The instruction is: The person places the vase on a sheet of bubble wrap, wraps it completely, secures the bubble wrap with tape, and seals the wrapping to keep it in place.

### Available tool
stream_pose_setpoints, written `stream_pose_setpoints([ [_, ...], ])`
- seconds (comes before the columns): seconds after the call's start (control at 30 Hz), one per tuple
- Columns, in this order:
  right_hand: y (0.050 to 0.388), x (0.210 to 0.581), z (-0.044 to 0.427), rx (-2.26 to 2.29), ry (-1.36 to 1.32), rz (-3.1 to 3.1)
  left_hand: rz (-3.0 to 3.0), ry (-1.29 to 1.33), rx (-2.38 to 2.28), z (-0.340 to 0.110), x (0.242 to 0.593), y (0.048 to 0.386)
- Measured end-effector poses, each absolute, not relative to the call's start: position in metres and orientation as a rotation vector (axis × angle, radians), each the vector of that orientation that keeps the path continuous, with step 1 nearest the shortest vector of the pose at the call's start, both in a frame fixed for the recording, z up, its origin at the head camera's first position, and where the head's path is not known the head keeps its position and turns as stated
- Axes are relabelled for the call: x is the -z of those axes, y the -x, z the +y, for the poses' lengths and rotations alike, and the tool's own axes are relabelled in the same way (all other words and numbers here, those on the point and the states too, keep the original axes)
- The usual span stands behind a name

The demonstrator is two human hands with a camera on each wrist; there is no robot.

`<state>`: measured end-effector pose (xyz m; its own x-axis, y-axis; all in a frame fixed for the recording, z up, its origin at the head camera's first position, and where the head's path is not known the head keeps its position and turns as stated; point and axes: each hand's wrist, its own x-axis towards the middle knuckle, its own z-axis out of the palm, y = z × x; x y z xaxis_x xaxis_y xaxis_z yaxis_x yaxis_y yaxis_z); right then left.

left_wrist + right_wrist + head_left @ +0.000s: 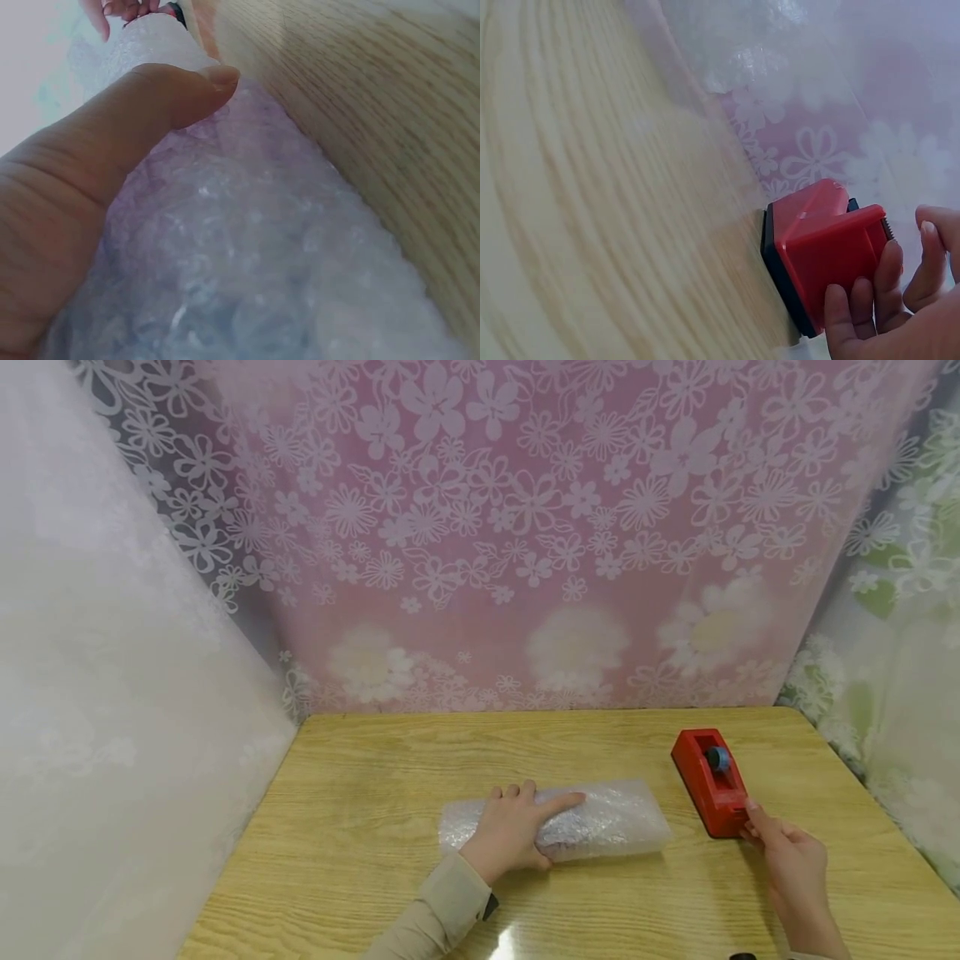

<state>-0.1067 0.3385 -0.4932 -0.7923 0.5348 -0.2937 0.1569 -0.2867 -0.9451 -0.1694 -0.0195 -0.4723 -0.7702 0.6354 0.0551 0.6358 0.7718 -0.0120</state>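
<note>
A bubble-wrap package (pixel 618 818), long and rounded, lies crosswise on the table. My left hand (pixel 510 831) grips it near its left half, with the thumb on the near side and the fingers over the top. In the left wrist view the thumb (pixel 165 97) presses on the bubble wrap (pixel 247 225). To the right stands a red tape dispenser (pixel 708 785) with a small blue roll of tape (pixel 717 758). At its serrated front end, my right hand (pixel 798 864) pinches the tape end between thumb and forefinger; other fingertips touch the dispenser's front (pixel 832 262).
The table (pixel 360 793) has a wood-grain top. A pink flowered curtain (pixel 480 568) hangs behind its back edge, a pale curtain (pixel 112 693) along the left and a green-and-white one (pixel 900 635) along the right.
</note>
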Motion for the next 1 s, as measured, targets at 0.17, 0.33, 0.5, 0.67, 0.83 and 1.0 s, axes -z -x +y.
stream_pose_setpoints([
  [0.17, 0.109, 0.495, 0.339, -2.192, 0.957, -1.671, -2.903, 1.044, 0.032, -0.02, 0.471, 0.169],
  [0.33, 0.109, 0.497, 0.339, -2.22, 0.97, -1.631, -2.903, 1.04, 0.047, -0.02, 0.471, 0.169],
  [0.5, 0.11, 0.498, 0.338, -2.229, 0.972, -1.587, -2.897, 1.037, 0.044, -0.021, 0.47, 0.169],
  [0.67, 0.111, 0.502, 0.338, -2.247, 0.915, -1.523, -2.887, 1.035, 0.039, -0.021, 0.47, 0.169],
  [0.83, 0.109, 0.506, 0.337, -2.274, 0.759, -1.498, -2.89, 1.026, 0.047, -0.022, 0.471, 0.169],
  [1.0, 0.107, 0.51, 0.336, -2.403, 0.469, -1.356, -2.889, 1.026, 0.062, -0.022, 0.47, 0.168],
])
